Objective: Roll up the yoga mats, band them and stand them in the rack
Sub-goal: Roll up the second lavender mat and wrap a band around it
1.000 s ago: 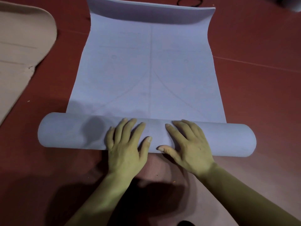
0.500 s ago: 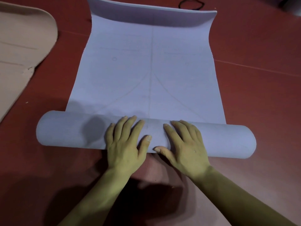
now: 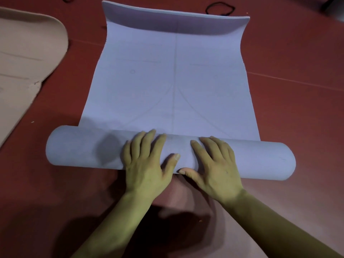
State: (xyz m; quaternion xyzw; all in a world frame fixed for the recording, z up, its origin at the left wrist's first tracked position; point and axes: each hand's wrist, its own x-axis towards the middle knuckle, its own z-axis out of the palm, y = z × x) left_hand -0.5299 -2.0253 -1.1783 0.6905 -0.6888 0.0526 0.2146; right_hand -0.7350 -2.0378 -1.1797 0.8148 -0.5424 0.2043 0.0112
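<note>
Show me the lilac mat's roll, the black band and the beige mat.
lilac mat's roll (image 3: pixel 78 148): head view, left stretch.
black band (image 3: pixel 206 9): head view, loop's left bend.
beige mat (image 3: pixel 24 58): head view, flat top.

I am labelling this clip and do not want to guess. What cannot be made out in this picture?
Head view only:
- Rack: outside the frame.
- Beige mat: cut off by the left edge.
- Black band, top left: cut by the top edge.
- Roll of the purple mat: turns uncountable, its ends face sideways.
- Palms: hidden under the left hand and right hand.
</note>
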